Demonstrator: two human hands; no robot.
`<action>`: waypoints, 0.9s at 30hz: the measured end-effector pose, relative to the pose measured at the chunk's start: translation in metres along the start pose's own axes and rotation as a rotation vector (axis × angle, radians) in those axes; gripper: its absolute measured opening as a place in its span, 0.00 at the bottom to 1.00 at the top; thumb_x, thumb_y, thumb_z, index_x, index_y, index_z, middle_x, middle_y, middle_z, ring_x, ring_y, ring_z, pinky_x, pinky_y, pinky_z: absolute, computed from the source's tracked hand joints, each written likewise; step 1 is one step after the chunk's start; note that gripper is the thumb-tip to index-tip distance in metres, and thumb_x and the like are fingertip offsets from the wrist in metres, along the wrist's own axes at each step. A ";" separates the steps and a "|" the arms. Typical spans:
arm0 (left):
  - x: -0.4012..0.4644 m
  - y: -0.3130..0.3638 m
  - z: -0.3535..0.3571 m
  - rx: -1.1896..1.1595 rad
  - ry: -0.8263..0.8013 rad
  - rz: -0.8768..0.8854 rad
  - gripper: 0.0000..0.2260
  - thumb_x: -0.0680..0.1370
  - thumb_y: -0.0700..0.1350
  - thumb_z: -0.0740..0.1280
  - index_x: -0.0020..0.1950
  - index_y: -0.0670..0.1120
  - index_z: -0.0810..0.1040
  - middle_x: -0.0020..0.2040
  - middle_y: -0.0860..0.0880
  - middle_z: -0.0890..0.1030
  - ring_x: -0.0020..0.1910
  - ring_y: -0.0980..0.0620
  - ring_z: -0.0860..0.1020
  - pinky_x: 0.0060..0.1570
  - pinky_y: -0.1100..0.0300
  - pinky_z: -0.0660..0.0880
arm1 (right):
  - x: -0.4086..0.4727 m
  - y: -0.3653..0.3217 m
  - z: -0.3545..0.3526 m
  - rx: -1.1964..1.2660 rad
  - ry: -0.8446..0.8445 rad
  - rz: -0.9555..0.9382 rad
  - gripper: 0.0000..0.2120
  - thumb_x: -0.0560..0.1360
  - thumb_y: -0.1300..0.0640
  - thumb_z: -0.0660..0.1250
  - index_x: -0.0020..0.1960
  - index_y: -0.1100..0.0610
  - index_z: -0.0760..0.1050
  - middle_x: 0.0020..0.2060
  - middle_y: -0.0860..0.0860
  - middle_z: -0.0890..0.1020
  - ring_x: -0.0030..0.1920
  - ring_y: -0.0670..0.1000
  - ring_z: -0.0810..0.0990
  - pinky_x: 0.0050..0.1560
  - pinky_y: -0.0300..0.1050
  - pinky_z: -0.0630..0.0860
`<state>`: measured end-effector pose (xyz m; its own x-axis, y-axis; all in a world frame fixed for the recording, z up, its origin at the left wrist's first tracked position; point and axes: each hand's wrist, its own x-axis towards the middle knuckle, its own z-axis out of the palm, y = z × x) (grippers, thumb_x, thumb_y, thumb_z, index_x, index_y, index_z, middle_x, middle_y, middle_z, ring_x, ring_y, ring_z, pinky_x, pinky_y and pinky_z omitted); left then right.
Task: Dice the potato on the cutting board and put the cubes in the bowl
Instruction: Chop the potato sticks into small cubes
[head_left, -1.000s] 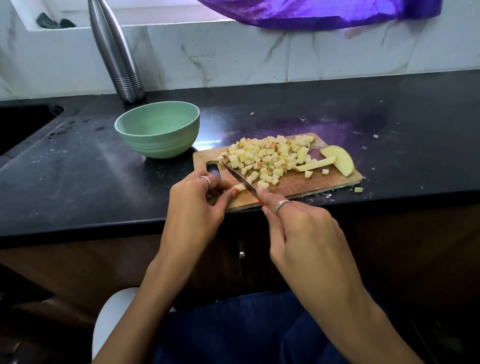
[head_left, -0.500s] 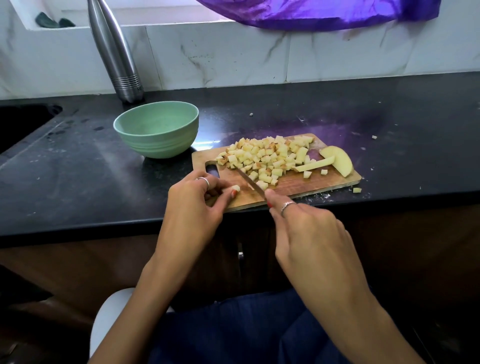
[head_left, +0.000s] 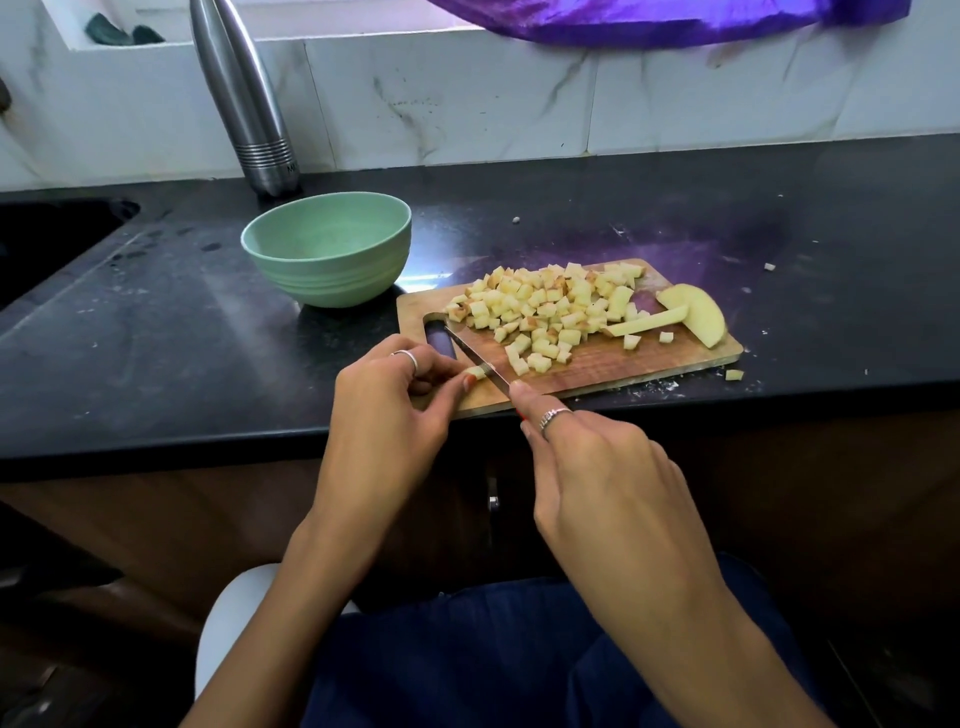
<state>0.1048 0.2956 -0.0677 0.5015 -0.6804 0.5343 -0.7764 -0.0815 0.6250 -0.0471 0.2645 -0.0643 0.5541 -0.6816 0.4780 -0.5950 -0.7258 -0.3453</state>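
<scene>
Sink (head_left: 47, 244): cut into the counter's far left corner, dark, its inside hidden from us
Steel bottle (head_left: 244, 98): upright at the counter's back edge, just behind the bowl; its top is cut off
Bowl (head_left: 327, 247): pale green, near the board's far left corner; we see no cubes in it
Left hand (head_left: 395, 400): at the board's near left corner, thumb and fingertips curled to pinch a small potato piece (head_left: 477, 371) against the wood
Knife (head_left: 475, 358): blade slants from the board's handle slot back toward the right hand, edge down on the pinched piece; the handle is hidden under the hand
Right hand (head_left: 587, 467): closed round the knife, index finger laid along the spine, just off the board's near edge
Cutting board (head_left: 597, 364): wooden, at the counter's near edge
Cubes (head_left: 545, 312): heaped across the board's middle and far side
Uncut potato (head_left: 691, 312): a strip and a curved slab near the board's right edge; these remain to be diced
Strays: one cube (head_left: 733, 374) on the counter beside the board's near right corner, another bit (head_left: 769, 266) further back
Risk: we judge the pinched piece so small that the blade runs close to the left thumb, and a slip could nick it; the board sits close to the counter's near edge, so a push could tip it, and a sweep toward the bowl could spill cubes
Hard to tell: whether the blade is through the piece
</scene>
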 end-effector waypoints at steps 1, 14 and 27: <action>0.000 0.000 0.000 -0.003 0.003 0.002 0.04 0.71 0.40 0.74 0.44 0.45 0.84 0.41 0.55 0.78 0.39 0.67 0.75 0.38 0.78 0.68 | -0.003 0.001 -0.002 -0.006 -0.011 -0.002 0.24 0.66 0.61 0.76 0.61 0.53 0.78 0.30 0.48 0.80 0.25 0.50 0.77 0.21 0.43 0.72; -0.001 0.002 -0.001 0.037 -0.028 0.019 0.04 0.72 0.41 0.73 0.46 0.44 0.84 0.42 0.56 0.78 0.38 0.64 0.75 0.41 0.79 0.67 | -0.001 0.004 -0.007 -0.027 -0.082 -0.004 0.24 0.67 0.59 0.75 0.63 0.53 0.76 0.35 0.50 0.82 0.30 0.52 0.80 0.25 0.44 0.74; 0.003 0.001 0.008 -0.008 0.027 0.017 0.05 0.71 0.41 0.74 0.44 0.42 0.85 0.39 0.55 0.77 0.36 0.66 0.75 0.39 0.79 0.67 | -0.001 0.003 -0.010 0.148 0.024 0.017 0.15 0.78 0.55 0.61 0.64 0.52 0.74 0.38 0.49 0.82 0.36 0.50 0.81 0.34 0.50 0.79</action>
<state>0.1029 0.2878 -0.0699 0.4984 -0.6619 0.5599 -0.7819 -0.0643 0.6200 -0.0556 0.2642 -0.0579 0.5298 -0.6925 0.4896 -0.5108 -0.7214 -0.4676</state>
